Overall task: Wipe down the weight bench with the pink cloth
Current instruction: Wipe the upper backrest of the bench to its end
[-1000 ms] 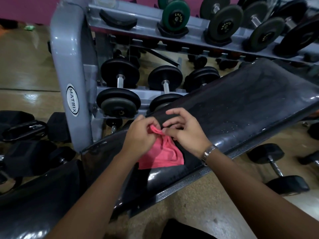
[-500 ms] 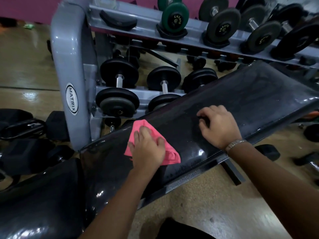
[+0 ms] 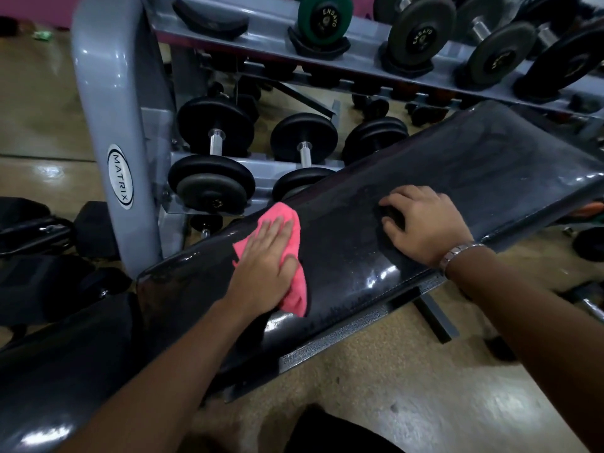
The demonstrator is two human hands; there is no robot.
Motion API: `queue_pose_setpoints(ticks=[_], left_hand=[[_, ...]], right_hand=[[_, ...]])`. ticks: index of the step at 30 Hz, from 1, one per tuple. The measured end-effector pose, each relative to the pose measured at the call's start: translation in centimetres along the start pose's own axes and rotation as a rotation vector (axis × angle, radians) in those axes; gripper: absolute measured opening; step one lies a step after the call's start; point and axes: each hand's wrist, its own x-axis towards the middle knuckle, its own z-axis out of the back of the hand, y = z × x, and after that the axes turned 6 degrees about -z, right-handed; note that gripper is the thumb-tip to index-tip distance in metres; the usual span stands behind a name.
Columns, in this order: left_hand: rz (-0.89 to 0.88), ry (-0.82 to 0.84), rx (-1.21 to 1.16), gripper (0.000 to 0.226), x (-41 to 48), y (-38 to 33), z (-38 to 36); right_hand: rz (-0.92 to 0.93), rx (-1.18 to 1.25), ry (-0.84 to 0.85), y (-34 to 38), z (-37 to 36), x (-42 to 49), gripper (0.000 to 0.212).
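A grey dumbbell rack [image 3: 108,103] fills the view from nine o'clock round to two o'clock, with an oval MATRIX label [image 3: 120,176] on its upright. Black dumbbells [image 3: 212,158] sit on its lower shelf and a green-ended dumbbell [image 3: 323,18] on the upper shelf at twelve o'clock. In front of the rack, the black weight bench [image 3: 457,178] runs as a glossy slanted pad from seven o'clock up to three o'clock, above a tan floor [image 3: 408,387]. The left hand [image 3: 264,256], just left of centre, lies flat on the pad with its fingers straight and together, pressing the pink cloth [image 3: 279,213] against the bench. The cloth shows past the fingertips toward twelve o'clock and beside the thumb toward five o'clock. The right hand [image 3: 425,223], at about two o'clock from the left, rests on the pad apart from the cloth, its fingers bent, tips on the vinyl, holding nothing. A metal wristband [image 3: 457,253] circles the right wrist.
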Motion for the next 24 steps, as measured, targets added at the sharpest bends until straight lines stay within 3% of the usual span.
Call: queue_pose_setpoints(ticks=[5, 9, 15, 20, 24], left_hand=[[0.115, 0.006, 0.042, 0.065, 3.7, -1.4, -0.2], [-0.061, 0.045, 0.008, 0.066, 1.6, -0.7, 0.0], [0.022, 0.053, 0.054, 0.065, 9.1, -2.5, -0.2], [-0.236, 0.139, 0.037, 0.065, 6.6, -1.0, 0.7], [-0.144, 0.073, 0.046, 0.056, 10.8, -2.4, 0.5]], right_hand=[[-0.028, 0.023, -0.028, -0.9, 0.2, 0.1, 0.036], [-0.032, -0.047, -0.063, -1.6, 0.5, 0.5, 0.041], [-0.118, -0.059, -0.021, -3.0, 1.4, 1.4, 0.046], [-0.088, -0.079, 0.008, -4.0, 1.0, 1.8, 0.045], [-0.068, -0.084, 0.025, -4.7, 0.9, 1.5, 0.047]])
